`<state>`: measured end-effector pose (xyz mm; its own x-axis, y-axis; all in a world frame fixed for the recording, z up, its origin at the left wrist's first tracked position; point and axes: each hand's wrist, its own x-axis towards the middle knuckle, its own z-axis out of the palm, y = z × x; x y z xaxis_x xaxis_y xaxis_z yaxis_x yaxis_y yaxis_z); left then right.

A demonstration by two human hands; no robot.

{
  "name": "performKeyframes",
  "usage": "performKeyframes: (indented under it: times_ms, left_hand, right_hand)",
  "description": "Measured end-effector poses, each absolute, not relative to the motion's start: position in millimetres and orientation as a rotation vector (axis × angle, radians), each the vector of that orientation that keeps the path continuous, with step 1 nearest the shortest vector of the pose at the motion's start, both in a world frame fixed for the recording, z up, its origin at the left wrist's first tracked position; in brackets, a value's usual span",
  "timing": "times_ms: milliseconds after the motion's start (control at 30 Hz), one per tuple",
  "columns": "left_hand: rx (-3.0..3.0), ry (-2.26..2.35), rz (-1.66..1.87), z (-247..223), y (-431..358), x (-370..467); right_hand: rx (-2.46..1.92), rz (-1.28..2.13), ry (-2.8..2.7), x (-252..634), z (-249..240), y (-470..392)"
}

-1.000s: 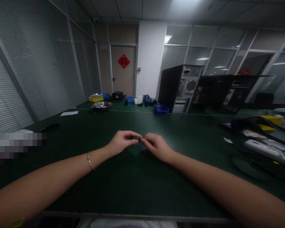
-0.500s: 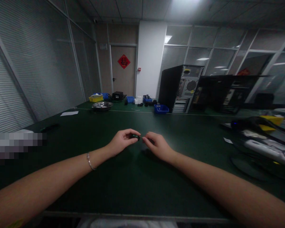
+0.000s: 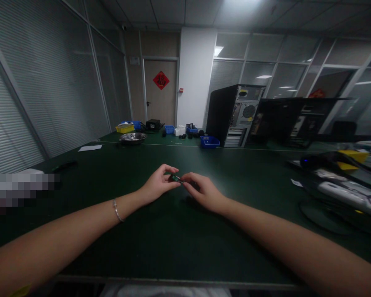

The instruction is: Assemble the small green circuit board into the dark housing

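A small dark piece with a green face (image 3: 176, 178), perhaps a little circuit board, is held just above the green tabletop (image 3: 160, 239); it is too small to name for certain. My left hand (image 3: 159, 182) is around its left side, thumb below and index finger raised off it. My right hand (image 3: 203, 190) pinches the piece's right end between thumb and fingertips. The fingertips of both hands almost meet there. A silver bracelet (image 3: 118, 210) is on my left wrist.
Farther back stand a steel bowl (image 3: 132, 139), a blue bin (image 3: 209, 142) and a black computer tower (image 3: 225, 111). Cables and a white device (image 3: 343, 193) lie at right. A paper sheet (image 3: 90, 148) and a dark slim object (image 3: 64, 166) lie at left.
My right fingertips have moved left and closed on the piece's end. The piece has tilted, showing more of its green face, and my left index finger has lifted.
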<state>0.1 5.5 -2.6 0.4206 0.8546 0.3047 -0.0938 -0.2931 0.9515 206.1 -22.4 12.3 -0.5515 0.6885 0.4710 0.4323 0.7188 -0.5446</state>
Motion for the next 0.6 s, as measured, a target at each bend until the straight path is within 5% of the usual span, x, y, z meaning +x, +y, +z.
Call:
performKeyframes:
  times_ms: [600]
  left_hand:
    - [1.48, 0.773, 1.181, 4.5, 3.9, 0.9]
  right_hand:
    - [-0.809, 0.479, -2.266, 208.3, 8.2, -21.8]
